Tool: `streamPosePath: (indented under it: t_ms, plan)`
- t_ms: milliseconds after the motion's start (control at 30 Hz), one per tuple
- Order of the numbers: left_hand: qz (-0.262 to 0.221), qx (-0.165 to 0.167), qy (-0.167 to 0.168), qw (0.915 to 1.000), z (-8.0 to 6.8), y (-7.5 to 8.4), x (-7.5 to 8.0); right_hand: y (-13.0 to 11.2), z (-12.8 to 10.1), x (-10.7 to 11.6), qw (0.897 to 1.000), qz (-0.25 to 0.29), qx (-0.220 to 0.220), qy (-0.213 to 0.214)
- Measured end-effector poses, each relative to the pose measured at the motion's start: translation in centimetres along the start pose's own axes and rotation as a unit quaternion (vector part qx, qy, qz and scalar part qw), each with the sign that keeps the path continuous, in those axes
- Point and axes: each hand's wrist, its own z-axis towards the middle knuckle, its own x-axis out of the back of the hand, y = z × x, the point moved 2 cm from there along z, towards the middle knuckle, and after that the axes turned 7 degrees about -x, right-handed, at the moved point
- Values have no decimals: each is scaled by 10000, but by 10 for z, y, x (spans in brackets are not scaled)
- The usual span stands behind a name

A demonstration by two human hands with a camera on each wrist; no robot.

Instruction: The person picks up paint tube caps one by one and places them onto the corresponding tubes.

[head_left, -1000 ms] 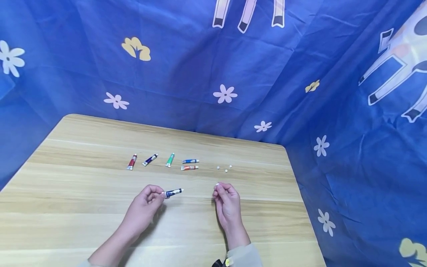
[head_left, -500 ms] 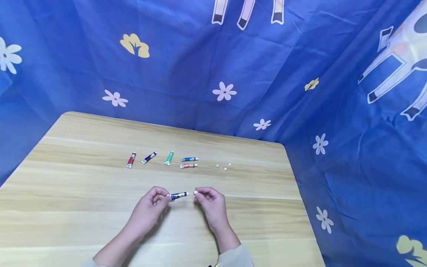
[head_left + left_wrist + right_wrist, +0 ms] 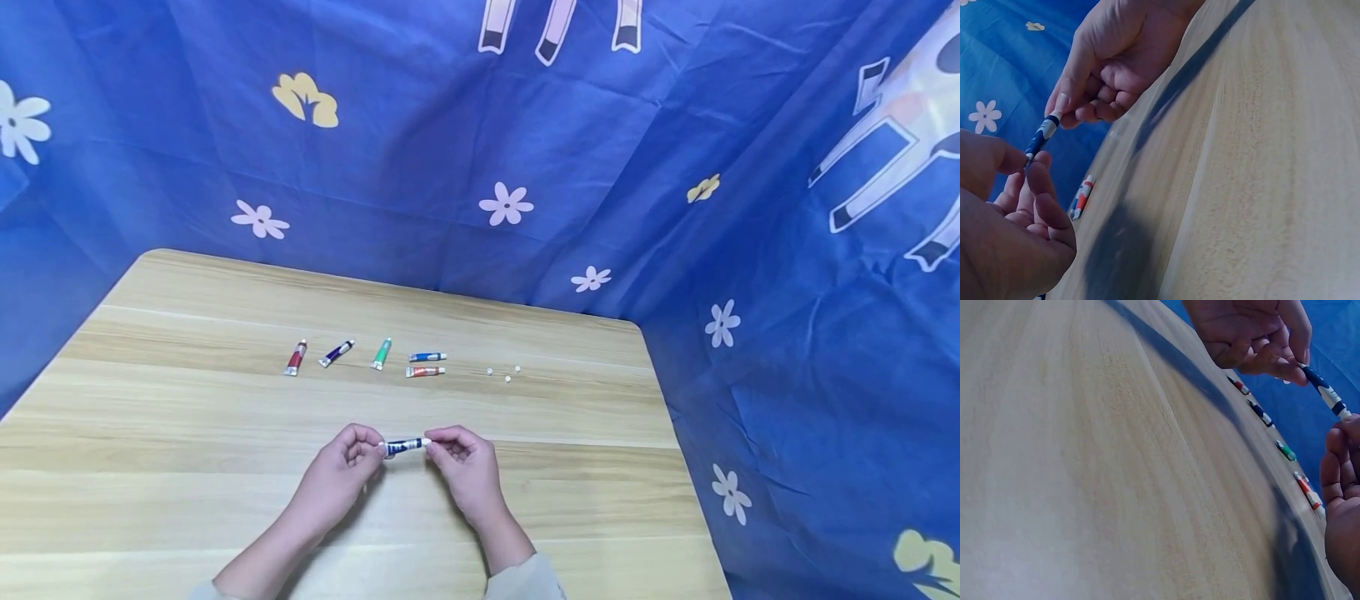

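Above the table, my left hand (image 3: 341, 471) pinches the crimped tail of a small dark blue paint tube (image 3: 406, 446) between thumb and forefinger. From the other side, my right hand (image 3: 471, 473) holds a white cap (image 3: 427, 442) against the tube's nozzle, thumb and forefinger around it. The left wrist view shows the same tube (image 3: 1042, 134) spanning the two hands, its white end under the right thumb. In the right wrist view the tube (image 3: 1325, 390) runs slantwise between the fingertips. The right fingers partly hide the cap.
Behind the hands on the wooden table (image 3: 187, 417) lie a red tube (image 3: 296, 358), a purple tube (image 3: 337, 353), a green tube (image 3: 381, 354), a blue tube (image 3: 427, 357) and an orange tube (image 3: 425, 372). Several small white caps (image 3: 507, 379) lie to their right. Blue patterned cloth (image 3: 420, 167) hangs behind.
My right hand has moved left with the white cap and brought it onto the nozzle of the dark blue paint tube. My left hand has shifted slightly right, still pinching the tube.
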Motion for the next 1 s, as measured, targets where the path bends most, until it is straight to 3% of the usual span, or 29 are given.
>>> streamPosePath:
  t_ms: [633,1000]
  plan:
    - [-115,-137,-147,9997,1,3,0,6,1,-3,9995,218,-237,21]
    - [-130,-305,-351,9988,-2,6,-4,5,-2,-9,9980,-591,-236,60]
